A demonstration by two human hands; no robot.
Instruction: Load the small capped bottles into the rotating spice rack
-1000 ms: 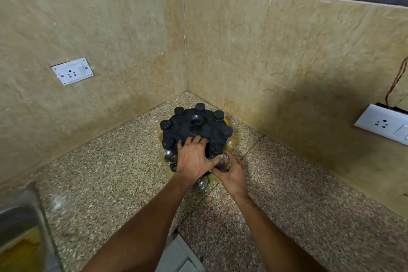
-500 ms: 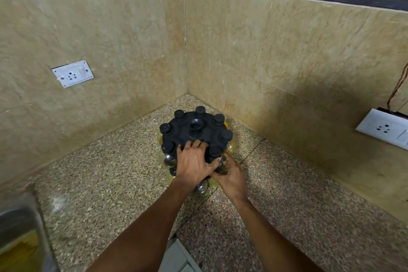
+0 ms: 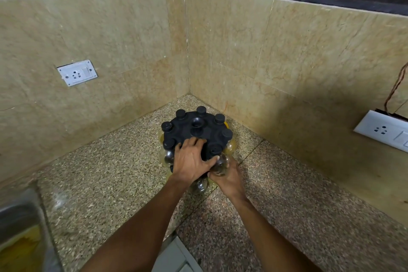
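Observation:
The round black spice rack (image 3: 199, 133) stands in the corner of the granite counter, with several black-capped bottles (image 3: 219, 118) seated around its rim. My left hand (image 3: 191, 162) lies flat on the rack's near top, fingers spread. My right hand (image 3: 229, 178) grips a small clear bottle (image 3: 219, 165) at the rack's near right edge, just under a black cap. Another clear bottle (image 3: 201, 184) shows below, between my wrists. The rack's yellow base (image 3: 226, 125) peeks out at the far right.
Beige stone walls close the corner behind the rack. A white socket (image 3: 77, 72) sits on the left wall, another socket (image 3: 384, 131) with wires on the right wall. A steel sink (image 3: 19, 227) is at the bottom left.
Both hands have stayed on the rack; the left fingers have spread slightly over the top. The view has tilted a little.

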